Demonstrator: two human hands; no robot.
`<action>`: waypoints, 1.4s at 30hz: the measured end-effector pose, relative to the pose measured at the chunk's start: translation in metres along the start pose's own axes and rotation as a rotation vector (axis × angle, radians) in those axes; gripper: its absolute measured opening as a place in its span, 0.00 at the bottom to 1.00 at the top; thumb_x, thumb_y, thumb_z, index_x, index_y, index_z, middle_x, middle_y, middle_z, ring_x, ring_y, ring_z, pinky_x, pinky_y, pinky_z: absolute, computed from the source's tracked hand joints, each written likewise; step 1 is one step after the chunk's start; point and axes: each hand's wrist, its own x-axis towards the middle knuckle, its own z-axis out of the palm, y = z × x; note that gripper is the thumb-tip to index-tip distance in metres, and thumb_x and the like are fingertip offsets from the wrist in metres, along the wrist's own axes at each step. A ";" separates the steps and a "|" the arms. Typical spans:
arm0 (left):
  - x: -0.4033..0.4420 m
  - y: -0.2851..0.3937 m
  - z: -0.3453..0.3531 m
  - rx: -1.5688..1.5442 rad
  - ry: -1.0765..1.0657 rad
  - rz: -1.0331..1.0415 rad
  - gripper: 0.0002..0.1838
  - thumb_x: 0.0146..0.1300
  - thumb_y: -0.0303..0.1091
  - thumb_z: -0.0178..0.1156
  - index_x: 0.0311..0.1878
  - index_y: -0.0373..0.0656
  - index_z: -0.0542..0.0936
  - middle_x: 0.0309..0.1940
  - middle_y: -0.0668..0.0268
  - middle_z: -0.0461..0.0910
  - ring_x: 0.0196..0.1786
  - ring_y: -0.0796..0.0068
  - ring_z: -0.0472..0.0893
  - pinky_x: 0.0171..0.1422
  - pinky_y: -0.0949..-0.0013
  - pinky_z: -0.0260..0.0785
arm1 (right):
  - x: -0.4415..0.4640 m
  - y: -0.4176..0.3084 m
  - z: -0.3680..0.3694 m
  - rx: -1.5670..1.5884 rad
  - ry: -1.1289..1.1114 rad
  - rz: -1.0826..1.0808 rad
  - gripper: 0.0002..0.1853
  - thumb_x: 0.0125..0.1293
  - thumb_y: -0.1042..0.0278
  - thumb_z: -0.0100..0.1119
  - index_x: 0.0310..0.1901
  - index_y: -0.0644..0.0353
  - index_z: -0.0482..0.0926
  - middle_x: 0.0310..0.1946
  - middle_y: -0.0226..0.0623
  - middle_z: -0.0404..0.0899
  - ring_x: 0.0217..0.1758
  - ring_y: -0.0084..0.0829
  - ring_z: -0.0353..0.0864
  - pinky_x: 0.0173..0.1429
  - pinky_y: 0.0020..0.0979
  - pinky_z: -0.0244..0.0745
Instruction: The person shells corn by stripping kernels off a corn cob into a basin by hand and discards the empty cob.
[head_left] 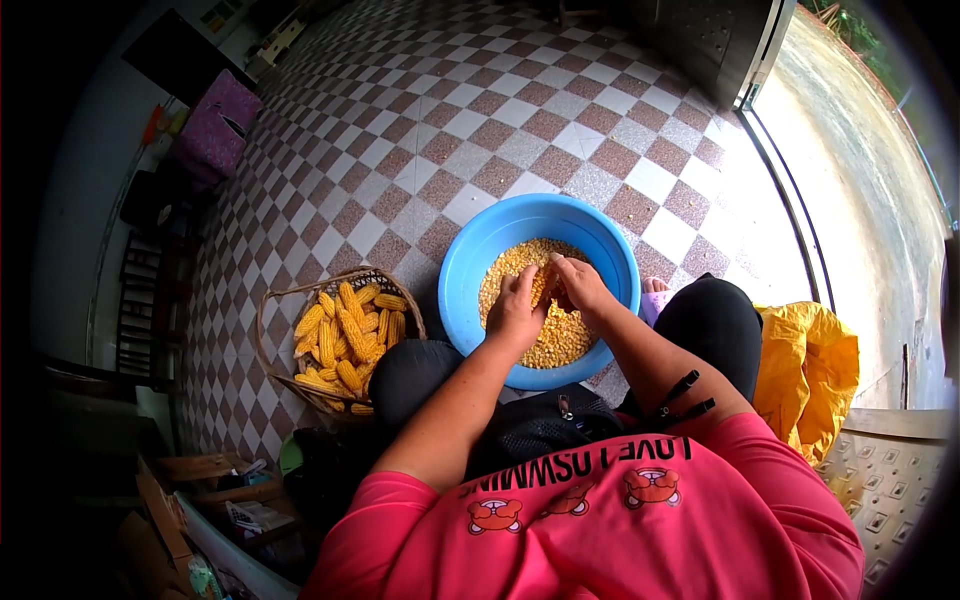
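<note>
Loose yellow corn kernels point(560, 338) cover the bottom of a round blue basin point(463, 235) on the floor between my knees. My left hand point(516, 308) is over the kernels with its fingers curled. Close to it on the right, my right hand point(582, 285) is bent inward, its fingertips near those of the left. A dark reddish piece, perhaps a cob, shows between the two hands, mostly hidden by the fingers. Left of the basin, a woven basket point(273, 352) with a handle holds several yellow corn cobs point(350, 335).
A yellow sack point(800, 375) lies right of my knee. The checkered tile floor point(420, 180) runs up to a doorway track at the right. Wooden pieces and clutter point(225, 490) are at the lower left, and a pink-covered item point(215, 125) stands at the upper left.
</note>
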 end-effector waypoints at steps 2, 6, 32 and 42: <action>-0.001 -0.001 0.001 0.009 0.004 0.021 0.28 0.55 0.34 0.61 0.59 0.50 0.63 0.48 0.50 0.69 0.50 0.48 0.72 0.51 0.56 0.67 | 0.002 0.003 0.001 0.002 0.009 -0.015 0.22 0.67 0.49 0.43 0.28 0.62 0.71 0.16 0.35 0.68 0.14 0.25 0.66 0.18 0.25 0.60; -0.003 0.002 -0.001 -0.010 0.016 0.006 0.28 0.55 0.32 0.61 0.59 0.52 0.63 0.47 0.50 0.69 0.49 0.48 0.72 0.51 0.56 0.67 | -0.001 0.007 0.002 -0.017 0.009 -0.093 0.17 0.65 0.57 0.42 0.27 0.62 0.70 0.17 0.36 0.69 0.16 0.25 0.66 0.18 0.25 0.60; 0.006 -0.010 0.005 -1.024 -0.397 -0.339 0.27 0.67 0.28 0.45 0.68 0.50 0.52 0.48 0.64 0.69 0.43 0.76 0.75 0.43 0.72 0.72 | 0.009 0.025 0.002 0.003 -0.067 -0.045 0.15 0.64 0.57 0.55 0.43 0.62 0.76 0.30 0.32 0.76 0.31 0.22 0.74 0.36 0.25 0.70; 0.007 0.001 0.005 -1.114 -0.288 -0.324 0.28 0.66 0.26 0.47 0.68 0.51 0.53 0.48 0.65 0.69 0.40 0.75 0.75 0.42 0.72 0.72 | -0.001 0.002 0.004 0.097 0.023 0.017 0.18 0.65 0.52 0.52 0.40 0.62 0.75 0.29 0.32 0.75 0.29 0.23 0.73 0.34 0.23 0.69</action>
